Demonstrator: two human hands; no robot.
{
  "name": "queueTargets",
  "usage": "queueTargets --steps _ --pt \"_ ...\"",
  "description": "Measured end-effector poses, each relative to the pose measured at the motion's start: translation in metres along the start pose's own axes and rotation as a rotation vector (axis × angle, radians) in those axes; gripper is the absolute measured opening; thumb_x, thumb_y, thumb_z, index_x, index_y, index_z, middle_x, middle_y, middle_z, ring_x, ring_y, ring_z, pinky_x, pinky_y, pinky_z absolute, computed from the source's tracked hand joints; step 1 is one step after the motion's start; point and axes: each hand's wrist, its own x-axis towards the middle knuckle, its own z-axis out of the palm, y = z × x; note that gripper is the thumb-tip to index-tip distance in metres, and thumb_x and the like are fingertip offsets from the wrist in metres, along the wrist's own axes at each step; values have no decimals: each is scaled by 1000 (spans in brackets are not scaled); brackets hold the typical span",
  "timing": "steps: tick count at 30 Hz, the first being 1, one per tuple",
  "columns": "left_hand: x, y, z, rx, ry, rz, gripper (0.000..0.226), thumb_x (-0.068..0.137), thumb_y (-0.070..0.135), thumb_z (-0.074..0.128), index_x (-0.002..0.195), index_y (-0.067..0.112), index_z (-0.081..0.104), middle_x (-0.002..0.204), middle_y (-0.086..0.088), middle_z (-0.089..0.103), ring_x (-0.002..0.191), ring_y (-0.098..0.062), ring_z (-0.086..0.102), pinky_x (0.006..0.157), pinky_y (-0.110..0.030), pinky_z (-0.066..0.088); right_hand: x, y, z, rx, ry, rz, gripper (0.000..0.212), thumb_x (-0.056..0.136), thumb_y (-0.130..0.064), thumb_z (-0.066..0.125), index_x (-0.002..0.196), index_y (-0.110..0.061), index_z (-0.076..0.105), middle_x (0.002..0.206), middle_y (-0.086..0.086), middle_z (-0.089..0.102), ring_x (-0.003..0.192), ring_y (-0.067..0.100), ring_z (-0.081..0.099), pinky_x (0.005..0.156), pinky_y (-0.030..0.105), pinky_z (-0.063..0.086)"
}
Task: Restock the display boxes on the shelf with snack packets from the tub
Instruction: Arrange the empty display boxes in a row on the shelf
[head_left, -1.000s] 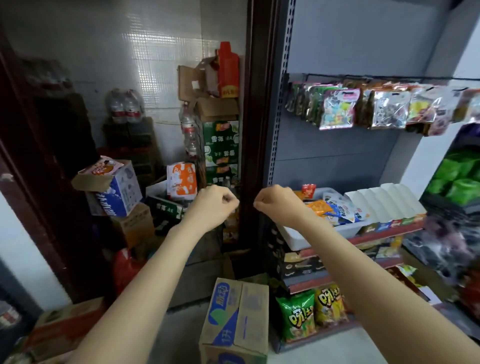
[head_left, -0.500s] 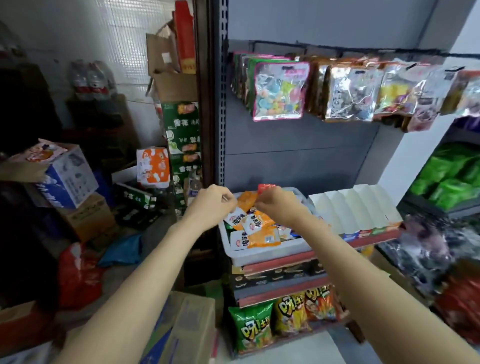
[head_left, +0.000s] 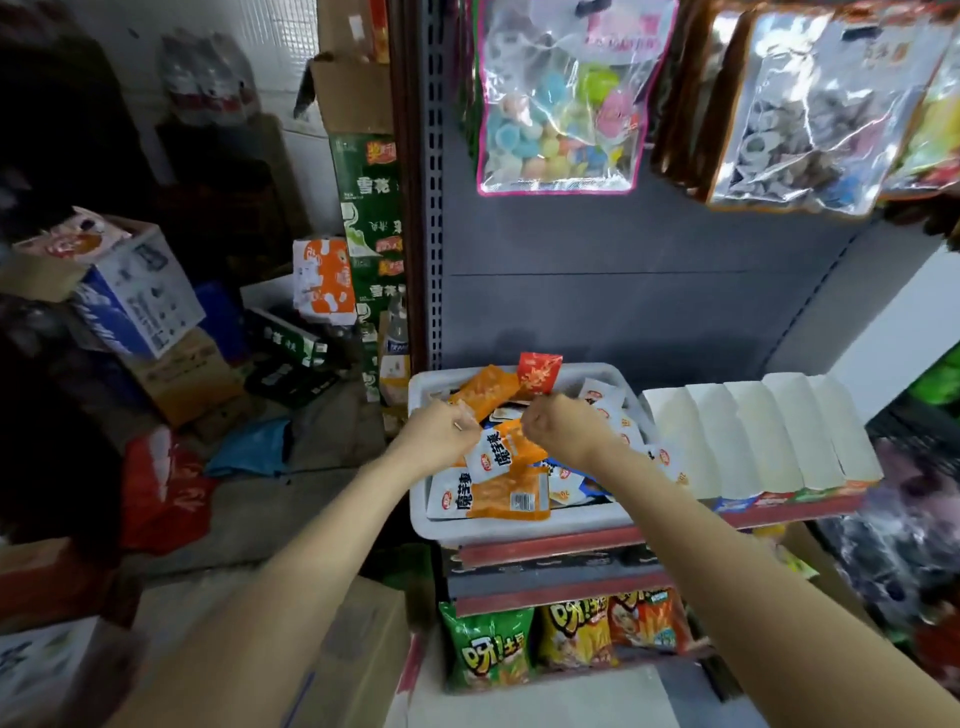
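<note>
Hovering over the tub (head_left: 519, 525), both fists curled: left hand (head_left: 439, 441) and right hand (head_left: 561, 431) look closed, though whether either pinches a packet I cannot tell. Packets (head_left: 493, 493) lie heaped in the tub between them; they look light, floppy and slick, so best pinched at a sealed edge. Just right, white boxes (head_left: 753, 431) stand on the red-edged shelf (head_left: 597, 543). Beyond, bags (head_left: 558, 104) hang on the grey back panel; cartons (head_left: 135, 291) crowd the floor to the left.

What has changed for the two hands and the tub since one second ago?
Both fists, left hand and right hand, were beside the shelf; now they are over the tub, above its snack packets. Whether they grip anything is unclear. The white display boxes stayed put.
</note>
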Motion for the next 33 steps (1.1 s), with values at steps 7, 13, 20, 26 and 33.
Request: queueTargets --steps 7,13,20,26,33 --pt "51 -30 34 70 -58 -151 26 92 23 54 111 4 52 99 -9 52 91 -23 52 73 -31 39 37 22 18 -67 -93 -21 43 94 -17 49 136 -17 46 136 11 47 122 31 47 91 36 44" --pt "72 -37 56 45 -10 -285 65 78 31 74 127 4 42 127 -16 50 116 -31 49 91 -38 46 51 38 30 -217 -152 -51 61 91 -20 58 145 -25 30 149 8 26 137 29 29 106 42 39" --pt "77 -34 61 -92 56 -387 34 76 27 78 95 8 58 99 -6 58 101 -23 57 79 -28 42 54 51 41 -280 -143 -96 57 88 -20 63 140 -30 41 144 10 21 135 28 32 107 41 39" --pt "76 -19 68 -259 133 -366 38 78 23 76 109 3 66 118 -10 63 111 -25 57 94 -31 46 53 57 37 -198 -48 -127 50 84 -18 67 127 -12 42 132 10 36 121 30 43 96 45 44" --pt "83 40 86 -415 347 -139 36 81 21 72 112 14 55 110 -9 62 102 -26 59 86 -38 47 48 91 -2 118 68 -258 19 92 -12 50 110 -14 47 82 6 62 80 26 60 70 38 47"
